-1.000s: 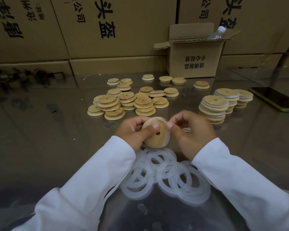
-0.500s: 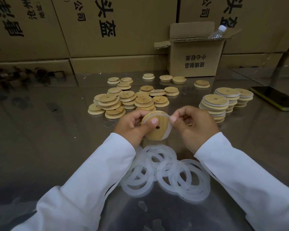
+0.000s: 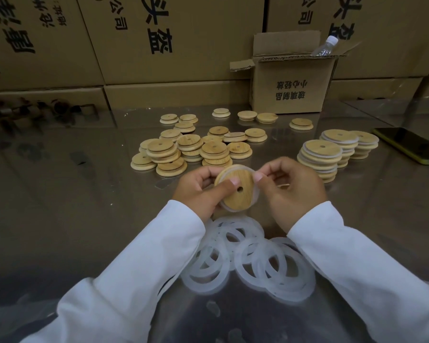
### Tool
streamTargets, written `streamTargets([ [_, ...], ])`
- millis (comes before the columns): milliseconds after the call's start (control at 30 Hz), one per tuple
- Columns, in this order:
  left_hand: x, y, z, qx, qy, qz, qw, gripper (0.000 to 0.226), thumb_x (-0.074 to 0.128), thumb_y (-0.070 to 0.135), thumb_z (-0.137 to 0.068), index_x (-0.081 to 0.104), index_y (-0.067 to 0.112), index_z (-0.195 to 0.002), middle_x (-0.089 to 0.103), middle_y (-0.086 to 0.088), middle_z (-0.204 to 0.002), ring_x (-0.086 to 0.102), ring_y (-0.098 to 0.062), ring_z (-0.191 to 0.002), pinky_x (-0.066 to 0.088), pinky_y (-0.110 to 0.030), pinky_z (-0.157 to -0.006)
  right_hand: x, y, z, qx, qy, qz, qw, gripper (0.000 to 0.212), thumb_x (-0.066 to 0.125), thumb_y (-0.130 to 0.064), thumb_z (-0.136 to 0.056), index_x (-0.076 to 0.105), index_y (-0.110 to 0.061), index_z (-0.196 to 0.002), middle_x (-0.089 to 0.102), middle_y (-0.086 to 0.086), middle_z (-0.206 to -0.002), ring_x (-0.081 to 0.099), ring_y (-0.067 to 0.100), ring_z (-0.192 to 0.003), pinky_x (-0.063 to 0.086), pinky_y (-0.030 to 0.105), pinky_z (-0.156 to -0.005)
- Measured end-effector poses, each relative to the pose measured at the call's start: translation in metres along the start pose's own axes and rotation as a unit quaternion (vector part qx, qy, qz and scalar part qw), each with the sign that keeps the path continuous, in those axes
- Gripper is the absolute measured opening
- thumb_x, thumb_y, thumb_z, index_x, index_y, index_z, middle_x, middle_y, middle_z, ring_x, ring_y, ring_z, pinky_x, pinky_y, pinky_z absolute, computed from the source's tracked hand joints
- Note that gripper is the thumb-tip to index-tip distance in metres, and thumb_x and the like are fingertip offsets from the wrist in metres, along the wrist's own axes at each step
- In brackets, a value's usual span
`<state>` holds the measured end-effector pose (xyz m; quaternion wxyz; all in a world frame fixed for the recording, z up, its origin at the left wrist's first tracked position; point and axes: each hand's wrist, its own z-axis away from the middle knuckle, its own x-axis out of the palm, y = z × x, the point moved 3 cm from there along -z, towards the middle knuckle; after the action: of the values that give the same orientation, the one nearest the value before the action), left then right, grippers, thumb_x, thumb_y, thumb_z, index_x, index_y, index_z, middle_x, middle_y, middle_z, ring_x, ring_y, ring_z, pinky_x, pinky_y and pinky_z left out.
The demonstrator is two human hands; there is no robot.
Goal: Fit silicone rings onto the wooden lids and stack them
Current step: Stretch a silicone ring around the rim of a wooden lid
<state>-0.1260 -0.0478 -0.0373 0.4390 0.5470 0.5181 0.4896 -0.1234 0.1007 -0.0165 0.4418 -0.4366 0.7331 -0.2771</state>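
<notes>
While the left hand [image 3: 198, 191] grips the lid [image 3: 235, 194], thumb across its face, I see the right hand [image 3: 290, 191] pinching the ring [image 3: 256, 191] at the lid's right edge. Loose rings [image 3: 258, 263] lie just nearer me than the lid; bare lids [image 3: 191, 147] sit beyond it leftward, ringed stacks [image 3: 332, 154] beyond it rightward.

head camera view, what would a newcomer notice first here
Both hands meet at centre: the left hand grips a wooden lid while the right hand pinches the silicone ring at its edge. Just below them lies a pile of translucent rings, and beyond, bare lids are heaped at centre with ringed stacks to the right.
</notes>
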Motion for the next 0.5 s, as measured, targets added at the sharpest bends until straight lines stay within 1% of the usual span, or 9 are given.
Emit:
streamTargets([
  [67,0.000,0.003,0.001,0.011,-0.005,-0.007,1.000,0.010,0.065,0.005,-0.079,0.066,0.015,-0.080,0.069,-0.005,-0.077,0.065,-0.019,-0.072,0.056,-0.033,-0.065,-0.002,0.002,-0.003,0.030,-0.023,-0.013,0.999,0.021,0.063,-0.018,-0.083,0.057,-0.031,-0.067,0.059,-0.011,-0.072,0.052,0.003,-0.068,0.040,0.005,-0.056],
  [100,0.001,0.004,0.001,0.018,-0.007,-0.014,1.000,0.010,0.065,0.006,-0.079,0.066,0.015,-0.080,0.069,-0.005,-0.078,0.065,-0.020,-0.073,0.056,-0.035,-0.066,-0.002,0.003,-0.005,0.041,-0.032,-0.023,0.998,0.020,0.063,-0.018,-0.084,0.058,-0.030,-0.068,0.060,-0.009,-0.072,0.053,0.004,-0.069,0.039,0.007,-0.058],
  [200,0.000,0.010,0.001,0.034,-0.013,-0.030,0.999,0.010,0.064,0.006,-0.080,0.065,0.016,-0.082,0.068,-0.007,-0.083,0.065,-0.022,-0.079,0.055,-0.039,-0.072,-0.004,0.003,-0.007,0.060,-0.046,-0.059,0.995,0.020,0.063,-0.017,-0.084,0.060,-0.027,-0.067,0.061,-0.006,-0.072,0.054,0.008,-0.071,0.043,0.017,-0.066],
  [300,-0.001,0.013,0.002,0.038,-0.012,-0.026,0.999,0.010,0.063,0.007,-0.080,0.065,0.015,-0.084,0.068,-0.007,-0.085,0.065,-0.023,-0.080,0.054,-0.043,-0.075,-0.006,0.001,-0.009,0.064,-0.051,-0.071,0.994,0.022,0.063,-0.016,-0.084,0.059,-0.028,-0.066,0.061,-0.007,-0.071,0.054,0.009,-0.071,0.043,0.020,-0.067],
  [367,-0.001,0.013,0.002,0.040,-0.007,-0.021,0.999,0.010,0.063,0.007,-0.080,0.065,0.015,-0.085,0.069,-0.008,-0.085,0.065,-0.024,-0.081,0.053,-0.044,-0.076,-0.007,-0.001,-0.009,0.054,-0.054,-0.057,0.995,0.022,0.062,-0.016,-0.084,0.059,-0.028,-0.066,0.061,-0.008,-0.072,0.054,0.009,-0.072,0.042,0.017,-0.066],
  [467,-0.001,0.013,0.002,0.049,0.003,-0.018,0.999,0.010,0.063,0.006,-0.081,0.066,0.016,-0.085,0.069,-0.005,-0.084,0.065,-0.022,-0.081,0.054,-0.042,-0.073,-0.009,-0.004,-0.007,0.018,-0.049,0.000,0.999,0.023,0.061,-0.016,-0.085,0.056,-0.029,-0.066,0.060,-0.009,-0.073,0.052,0.005,-0.070,0.037,0.005,-0.059],
  [500,-0.002,0.012,0.001,0.052,0.006,-0.019,0.998,0.011,0.063,0.006,-0.081,0.066,0.016,-0.085,0.069,-0.003,-0.083,0.065,-0.020,-0.080,0.055,-0.041,-0.072,-0.009,-0.005,-0.006,0.010,-0.049,0.015,0.999,0.024,0.061,-0.017,-0.085,0.055,-0.030,-0.066,0.060,-0.009,-0.074,0.051,0.004,-0.070,0.037,0.004,-0.058],
])
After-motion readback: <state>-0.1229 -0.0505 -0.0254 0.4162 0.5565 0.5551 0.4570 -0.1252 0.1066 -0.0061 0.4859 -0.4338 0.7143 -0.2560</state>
